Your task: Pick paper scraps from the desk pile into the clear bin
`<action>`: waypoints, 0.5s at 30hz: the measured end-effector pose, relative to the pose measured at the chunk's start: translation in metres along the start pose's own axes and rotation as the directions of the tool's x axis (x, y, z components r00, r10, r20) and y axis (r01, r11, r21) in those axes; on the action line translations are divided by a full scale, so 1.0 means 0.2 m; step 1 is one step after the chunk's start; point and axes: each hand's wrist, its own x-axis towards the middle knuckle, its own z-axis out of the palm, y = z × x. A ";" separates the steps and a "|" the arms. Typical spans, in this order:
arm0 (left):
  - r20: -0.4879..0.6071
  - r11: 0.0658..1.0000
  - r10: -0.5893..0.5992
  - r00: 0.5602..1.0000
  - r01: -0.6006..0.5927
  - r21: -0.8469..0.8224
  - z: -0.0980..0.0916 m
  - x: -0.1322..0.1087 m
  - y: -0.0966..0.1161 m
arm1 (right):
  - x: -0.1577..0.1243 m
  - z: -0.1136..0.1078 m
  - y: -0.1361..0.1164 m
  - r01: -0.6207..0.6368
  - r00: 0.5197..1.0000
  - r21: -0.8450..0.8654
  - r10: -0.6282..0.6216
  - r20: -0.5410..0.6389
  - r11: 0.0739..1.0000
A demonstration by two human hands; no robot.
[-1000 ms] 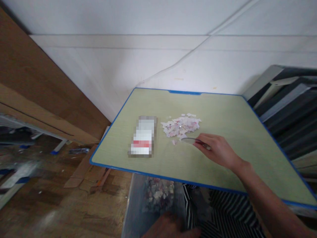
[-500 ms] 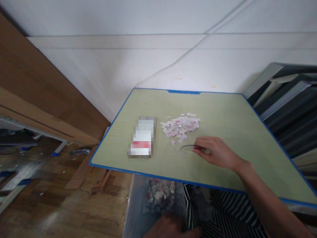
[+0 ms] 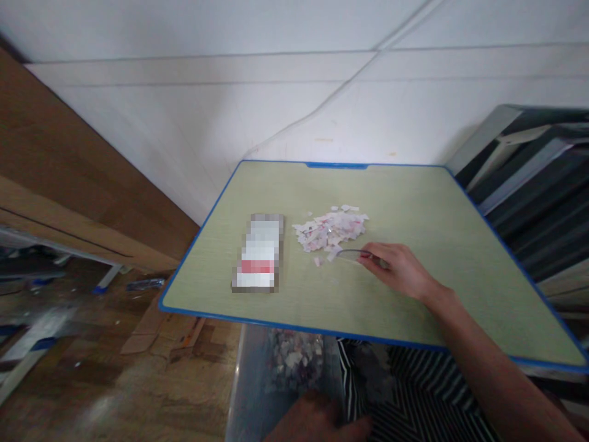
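My right hand (image 3: 398, 270) rests on the green desk (image 3: 414, 202) and pinches the handle of a metal spoon (image 3: 352, 254). The spoon's bowl lies at the near edge of a pile of small white and pink paper bits (image 3: 331, 230). Under the desk's front edge my left hand (image 3: 317, 423) grips the rim of a clear plastic bin (image 3: 248, 393) that has similar bits inside. Only the back of this hand shows.
A white and red pack (image 3: 257, 253), blurred out, lies left of the pile. Brown boards (image 3: 69, 166) lean on the wall at left. Stacked metal frames (image 3: 529, 178) stand at right. Cardboard scraps litter the wooden floor (image 3: 92, 380).
My right hand pulled the spoon back a little towards me, then pushed it forward again to the pile's edge. The view has shifted slightly.
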 end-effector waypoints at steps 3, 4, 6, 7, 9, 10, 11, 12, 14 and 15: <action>-0.018 1.000 -0.004 1.000 0.004 -0.005 0.01 0.00 0.00 | 0.00 0.00 -0.02 0.013 0.999 0.053 -0.014 0.031 0.999; -0.031 1.000 -0.006 0.999 0.006 -0.006 0.02 0.00 -0.01 | 0.00 0.00 -0.02 0.010 0.999 0.072 -0.012 0.032 0.997; -0.050 1.000 -0.003 0.999 0.002 -0.018 0.03 -0.01 -0.01 | 0.01 0.00 -0.03 -0.005 1.000 0.098 0.003 0.020 0.995; -0.049 1.000 -0.002 0.999 0.001 -0.026 0.03 -0.01 -0.01 | 0.01 0.00 -0.03 -0.011 1.000 0.105 0.010 0.016 0.994; -0.031 0.999 0.000 1.000 -0.001 -0.035 0.02 -0.01 -0.01 | 0.01 0.01 -0.03 -0.014 1.000 0.118 0.011 0.022 0.993; -0.024 0.999 -0.004 1.000 0.003 -0.035 0.01 -0.01 0.00 | 0.01 0.01 -0.03 -0.016 1.000 0.125 0.013 0.023 0.992; -0.021 0.999 -0.007 1.000 0.007 -0.036 0.00 -0.01 0.00 | 0.01 0.01 -0.03 -0.022 1.000 0.131 0.020 0.019 0.991; -0.024 0.999 -0.011 1.000 0.010 -0.035 -0.01 -0.01 0.00 | 0.01 0.02 -0.02 -0.033 0.999 0.134 0.033 0.007 0.990; -0.043 1.000 -0.002 0.999 0.001 -0.028 -0.02 -0.01 0.00 | 0.02 0.01 -0.02 -0.061 0.998 0.138 0.064 -0.018 0.989; -0.046 1.000 0.001 0.999 -0.002 -0.016 -0.02 -0.01 0.00 | 0.02 0.01 -0.02 -0.071 0.997 0.140 0.074 -0.018 0.988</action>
